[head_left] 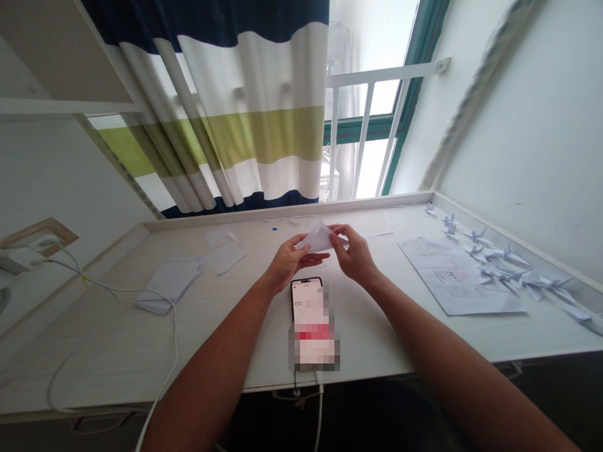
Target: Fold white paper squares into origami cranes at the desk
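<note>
1. Your L arm (pixel 207 361) and R arm (pixel 452 351) are closest to you, one on each side of the phone (pixel 308 314).
2. Your L hand (pixel 288 258) is just past the top of the phone. It grips the white paper (pixel 316 238) w/ the thumb on top & fingers under it.
3. Your R hand (pixel 354 252) is past the phone too, a bit to its R. It pinches the R end of the same paper btwn thumb & fingers.
4. So the white paper is up in both hands, past the phone's top end. It looks folded; can't tell how many times.
5. Phone lies face up on the desk (pixel 377 342), near its front edge. Part of it is blurred.
6. L of phone, well apart: a paper pile (pixel 169 285). Small sheets (pixel 226 257) lie btwn pile & your L hand, farther up than the phone.
7. R of phone, well apart: a big printed sheet (pixel 447 279). Pointy paper shapes (pixel 509 271) sit along its far R side, some on it.
8. White cord (pixel 175 339) hangs L of phone, past your L arm.
</note>
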The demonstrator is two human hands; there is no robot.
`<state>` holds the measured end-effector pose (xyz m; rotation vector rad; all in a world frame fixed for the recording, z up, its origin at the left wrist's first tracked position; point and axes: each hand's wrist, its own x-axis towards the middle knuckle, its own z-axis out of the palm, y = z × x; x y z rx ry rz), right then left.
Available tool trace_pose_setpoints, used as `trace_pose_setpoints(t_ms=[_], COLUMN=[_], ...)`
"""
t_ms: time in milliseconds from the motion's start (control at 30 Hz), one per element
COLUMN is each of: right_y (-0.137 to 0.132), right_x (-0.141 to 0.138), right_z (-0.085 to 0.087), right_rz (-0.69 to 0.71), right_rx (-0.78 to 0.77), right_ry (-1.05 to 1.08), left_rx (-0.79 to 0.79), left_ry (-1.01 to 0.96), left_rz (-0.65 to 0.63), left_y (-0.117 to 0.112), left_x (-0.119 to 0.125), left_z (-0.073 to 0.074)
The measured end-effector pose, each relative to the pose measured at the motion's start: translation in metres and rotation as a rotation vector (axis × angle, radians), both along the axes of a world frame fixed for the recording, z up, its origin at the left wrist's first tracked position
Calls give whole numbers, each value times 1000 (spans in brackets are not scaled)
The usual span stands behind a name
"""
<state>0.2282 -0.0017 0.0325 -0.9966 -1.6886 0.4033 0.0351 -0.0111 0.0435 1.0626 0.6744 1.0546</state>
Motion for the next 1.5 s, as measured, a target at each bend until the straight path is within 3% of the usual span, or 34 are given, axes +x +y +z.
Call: trace_pose_setpoints(t_ms=[133, 300, 533, 667, 900, 1067, 1233, 1500], right_y=[0, -2, -3, -2, -2, -3, -3, -6], right_x=[0, 1, 1, 0, 0, -1, 0, 1], right_z=[2, 6, 8, 7, 6, 7, 8, 10], right_rz=[-70, -129, -54, -1, -72, -22, -39, -51], right_rx=[7, 39, 97, 124, 46, 6, -57, -6], right_ry=[20, 19, 27, 26, 45, 27, 14, 22], left_rx=[0, 52, 98, 65, -39, -46, 7, 43], left_ry=[40, 161, 246, 229, 86, -11, -15, 42], left_rz=[-18, 52, 25, 43, 216, 154, 58, 12], left_y=[-1, 0, -2, -2, -1, -4, -4, -4], left_x=[1, 3, 4, 4, 4, 5, 3, 0], left_z=[2, 0, -2, -5, 4, 10, 7, 6])
